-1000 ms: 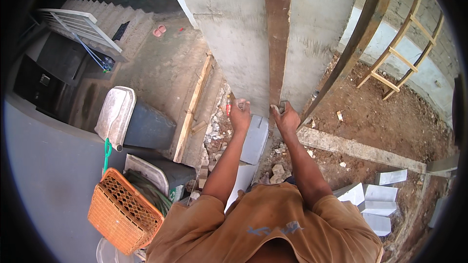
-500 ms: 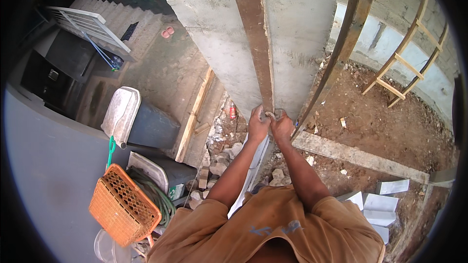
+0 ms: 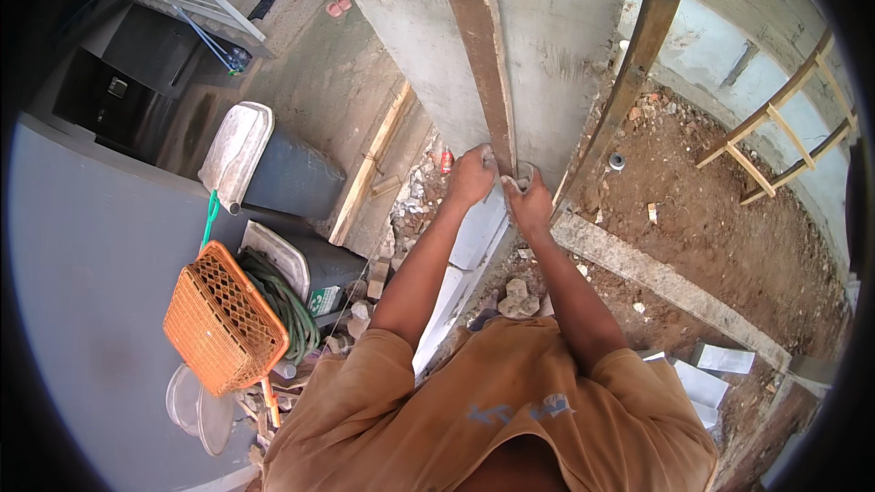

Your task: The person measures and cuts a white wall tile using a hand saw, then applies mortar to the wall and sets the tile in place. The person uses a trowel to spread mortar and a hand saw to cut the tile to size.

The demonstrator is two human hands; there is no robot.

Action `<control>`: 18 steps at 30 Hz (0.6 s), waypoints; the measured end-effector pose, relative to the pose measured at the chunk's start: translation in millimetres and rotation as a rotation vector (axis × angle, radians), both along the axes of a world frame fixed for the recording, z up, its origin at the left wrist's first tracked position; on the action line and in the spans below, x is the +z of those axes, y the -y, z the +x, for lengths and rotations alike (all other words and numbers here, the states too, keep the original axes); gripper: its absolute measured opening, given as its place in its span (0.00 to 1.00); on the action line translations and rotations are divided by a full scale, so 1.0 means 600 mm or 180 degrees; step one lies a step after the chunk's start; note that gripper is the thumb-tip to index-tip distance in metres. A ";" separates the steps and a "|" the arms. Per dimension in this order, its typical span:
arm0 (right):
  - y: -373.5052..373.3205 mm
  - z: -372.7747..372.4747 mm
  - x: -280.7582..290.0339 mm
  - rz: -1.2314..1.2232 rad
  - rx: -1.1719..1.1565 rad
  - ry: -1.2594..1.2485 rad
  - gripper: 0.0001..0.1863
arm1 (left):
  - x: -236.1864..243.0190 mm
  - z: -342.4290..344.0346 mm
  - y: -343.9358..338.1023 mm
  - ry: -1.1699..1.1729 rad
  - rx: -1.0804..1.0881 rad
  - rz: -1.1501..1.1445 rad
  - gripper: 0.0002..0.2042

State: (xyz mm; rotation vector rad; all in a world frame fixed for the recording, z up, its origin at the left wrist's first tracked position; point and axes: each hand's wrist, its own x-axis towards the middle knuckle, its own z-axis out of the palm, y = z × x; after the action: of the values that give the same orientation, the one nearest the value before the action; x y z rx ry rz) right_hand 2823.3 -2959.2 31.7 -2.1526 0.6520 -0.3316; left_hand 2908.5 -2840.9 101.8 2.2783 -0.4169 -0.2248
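Observation:
My left hand (image 3: 471, 173) is closed at the left edge of an upright brown wooden board (image 3: 469, 27) near its lower end. Just right of and lower than it, my right hand (image 3: 530, 205) is also closed, thumb raised, by the board's foot. What either pinches is too small and hidden to name. The board lies against a grey plastered column (image 3: 561, 46). Below my hands runs a line of pale grey blocks (image 3: 469, 251). A second timber (image 3: 649, 36) rises at an angle to the right.
At left stand grey lidded bins (image 3: 287, 182), an orange wicker basket (image 3: 202, 310) and a grey wall (image 3: 82, 264). A timber plank (image 3: 369, 169) borders rubble (image 3: 415, 210). At right are a wooden ladder (image 3: 773, 141) on dirt, a concrete strip (image 3: 665, 282) and loose blocks (image 3: 725, 357).
The camera view has shifted, raising the scene in the picture. My hands came together at the board's foot, and my right hand now sits slightly lower than my left.

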 end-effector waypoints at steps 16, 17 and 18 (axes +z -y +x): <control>0.332 -0.634 -0.444 0.1791 0.0540 -0.4139 0.19 | -0.133 -0.386 -0.171 -0.1180 0.0180 -0.0214 0.22; 0.340 -0.660 -0.445 0.1727 0.0631 -0.4139 0.18 | -0.183 -0.435 -0.192 -0.1185 -0.0076 0.0038 0.24; 0.346 -0.674 -0.440 0.1622 0.0706 -0.4141 0.18 | -0.236 -0.483 -0.216 -0.1209 -0.0119 0.0295 0.23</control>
State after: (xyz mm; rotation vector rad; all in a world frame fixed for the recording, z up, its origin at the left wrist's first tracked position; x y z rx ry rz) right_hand 2419.1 -3166.7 -232.1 -1.6867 1.0028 1.3195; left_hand 2618.7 -2711.3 -39.8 2.2510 -0.2538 -0.6947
